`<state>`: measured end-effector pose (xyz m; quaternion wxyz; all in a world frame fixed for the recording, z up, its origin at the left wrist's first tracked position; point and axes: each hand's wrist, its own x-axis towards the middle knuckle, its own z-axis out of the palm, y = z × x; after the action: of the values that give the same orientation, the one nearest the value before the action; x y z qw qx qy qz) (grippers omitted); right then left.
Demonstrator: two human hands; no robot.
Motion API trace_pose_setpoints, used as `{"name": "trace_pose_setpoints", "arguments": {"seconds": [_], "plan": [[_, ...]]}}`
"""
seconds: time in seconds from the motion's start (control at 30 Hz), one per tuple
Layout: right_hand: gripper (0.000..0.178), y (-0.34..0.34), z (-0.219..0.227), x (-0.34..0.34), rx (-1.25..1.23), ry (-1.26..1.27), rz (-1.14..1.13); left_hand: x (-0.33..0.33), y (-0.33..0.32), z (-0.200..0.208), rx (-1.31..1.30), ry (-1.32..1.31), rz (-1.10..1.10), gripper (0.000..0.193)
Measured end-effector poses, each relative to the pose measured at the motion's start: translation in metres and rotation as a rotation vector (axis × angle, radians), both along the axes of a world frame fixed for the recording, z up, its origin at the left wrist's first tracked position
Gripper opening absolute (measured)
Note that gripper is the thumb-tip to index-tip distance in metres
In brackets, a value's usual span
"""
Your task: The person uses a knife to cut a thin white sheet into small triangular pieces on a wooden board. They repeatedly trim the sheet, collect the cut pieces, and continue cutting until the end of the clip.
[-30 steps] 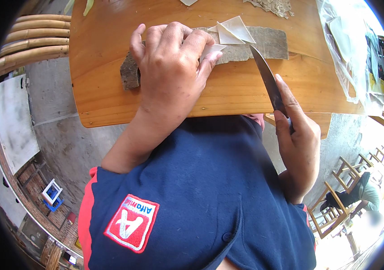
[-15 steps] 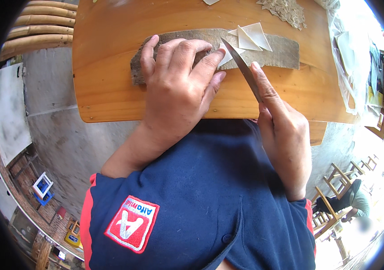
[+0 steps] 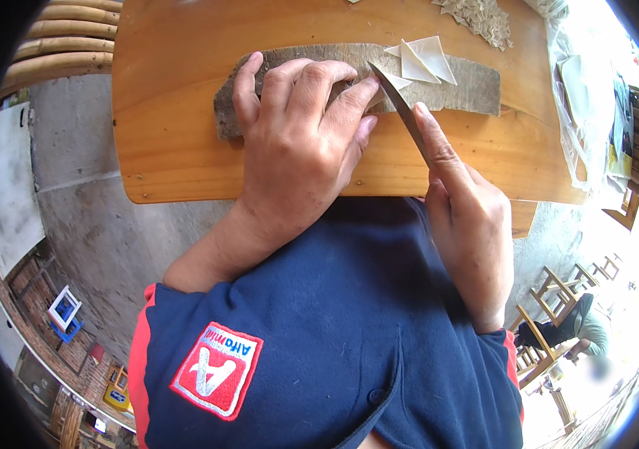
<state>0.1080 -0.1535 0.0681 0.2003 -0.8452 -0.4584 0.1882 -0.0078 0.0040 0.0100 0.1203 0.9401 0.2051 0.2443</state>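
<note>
A narrow, rough wooden board [image 3: 477, 86] lies across the table under my left hand [image 3: 297, 142]. The fingers of that hand are bent and spread, and its index finger and thumb hold a thin off-white piece [image 3: 396, 82] down on the board. Part of this piece is hidden by the fingers and the blade. My right hand [image 3: 473, 213] is closed round a knife [image 3: 403, 107], its index finger stretched along the blade's back. The knife's tip reaches the held piece beside my left index finger. Several pointed off-white sheets [image 3: 426, 60] overlap on the board just beyond the blade.
A heap of small pale cut bits [image 3: 480, 21] lies at the far right of the wooden table [image 3: 177, 112]. Clear plastic bags [image 3: 574, 112] hang along its right edge. Bamboo poles [image 3: 72, 46] are at upper left. Another person [image 3: 585, 329] is among wooden frames at lower right.
The knife and my right hand have moved slightly up and left. The blade and my left fingertips now cover more of the held piece. The whole view has shifted a little.
</note>
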Motion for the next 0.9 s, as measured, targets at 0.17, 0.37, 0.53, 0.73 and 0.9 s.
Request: {"name": "trace_pose_setpoints", "arguments": {"seconds": [0.17, 0.37, 0.53, 0.73, 0.9], "plan": [[0.077, 0.002, 0.005, 0.001, -0.056, -0.017, 0.011, -0.001, 0.0, 0.0, -0.02, 0.002, -0.001, 0.032], [0.082, 0.001, 0.002, 0.002, -0.069, -0.099, 0.063, -0.001, 0.0, 0.003, -0.038, 0.014, -0.008, 0.031], [0.082, 0.004, -0.003, 0.004, -0.044, -0.116, 0.109, -0.002, -0.001, 0.003, -0.051, 0.022, -0.008, 0.032], [0.082, -0.002, -0.004, 0.002, -0.084, -0.168, 0.14, 0.0, -0.003, -0.001, -0.02, 0.006, 0.018, 0.032], [0.08, -0.016, 0.006, -0.003, -0.113, -0.129, 0.094, 0.002, -0.003, -0.006, 0.01, -0.017, 0.029, 0.032]]}}
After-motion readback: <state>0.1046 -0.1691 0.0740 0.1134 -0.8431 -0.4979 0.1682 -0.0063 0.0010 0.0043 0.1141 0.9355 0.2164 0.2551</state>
